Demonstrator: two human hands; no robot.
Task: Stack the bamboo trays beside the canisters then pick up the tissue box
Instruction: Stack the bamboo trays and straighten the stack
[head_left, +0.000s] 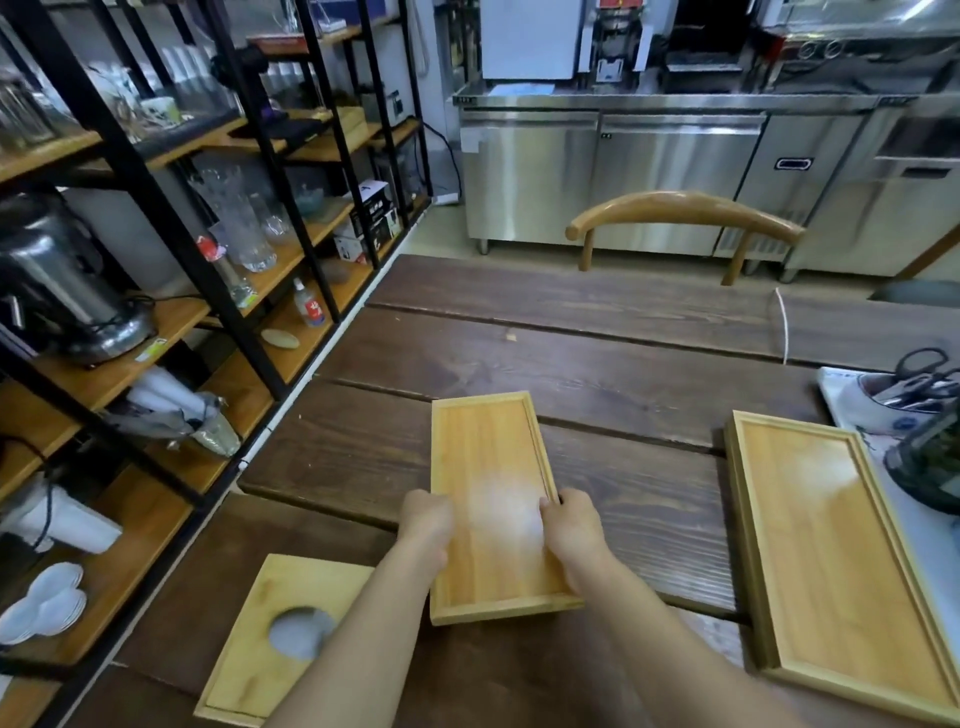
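A small bamboo tray (488, 457) is in the middle of the dark wooden table (597, 374), held by both long sides. My left hand (425, 522) grips its left rim and my right hand (571, 525) grips its right rim. A larger bamboo tray (836, 561), apparently sitting on another tray beneath it, lies flat at the right. The bamboo tissue box (260, 644), with an oval opening showing white tissue, lies at the near left, partly under my left forearm. A dark canister (930, 467) stands at the right edge, cut off by the frame.
A black-framed shelf rack (156, 218) with glassware, a metal urn and plates runs along the left. A wooden chair (685, 213) stands at the table's far side before steel cabinets (623, 176). Scissors in a white holder (898, 395) sit at the right.
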